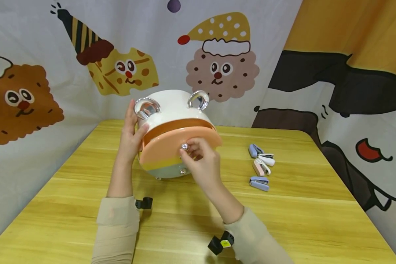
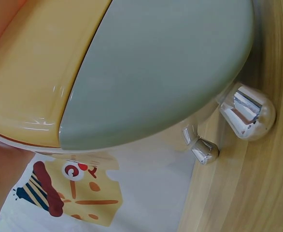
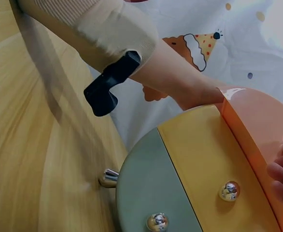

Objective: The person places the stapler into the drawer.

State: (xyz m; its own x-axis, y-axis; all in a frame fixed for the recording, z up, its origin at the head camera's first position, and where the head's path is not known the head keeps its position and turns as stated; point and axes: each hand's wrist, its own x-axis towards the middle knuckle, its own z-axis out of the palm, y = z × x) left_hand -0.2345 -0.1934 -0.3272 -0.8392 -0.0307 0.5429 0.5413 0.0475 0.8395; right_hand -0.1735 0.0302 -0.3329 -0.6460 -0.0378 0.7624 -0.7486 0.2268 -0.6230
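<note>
A rounded white drawer box (image 1: 175,104) with silver ear-shaped loops stands on the table. Its top orange drawer (image 1: 161,146) is partly pulled out, leaving a gap under the white rim. My right hand (image 1: 204,161) pinches that drawer's silver knob (image 1: 184,146) between thumb and fingers. At the box's left side, my left hand (image 1: 130,132) grips the body, thumb toward the front and fingers along the side. Below are a yellow drawer (image 3: 199,145) and a green drawer (image 3: 153,174), both shut. Silver feet (image 2: 247,112) show underneath in the left wrist view.
Several small staplers lie right of the box: a blue one (image 1: 255,150), a white one (image 1: 267,159), a pink one (image 1: 260,168) and another blue one (image 1: 259,183). A printed curtain (image 1: 171,73) hangs behind the wooden table (image 1: 171,223).
</note>
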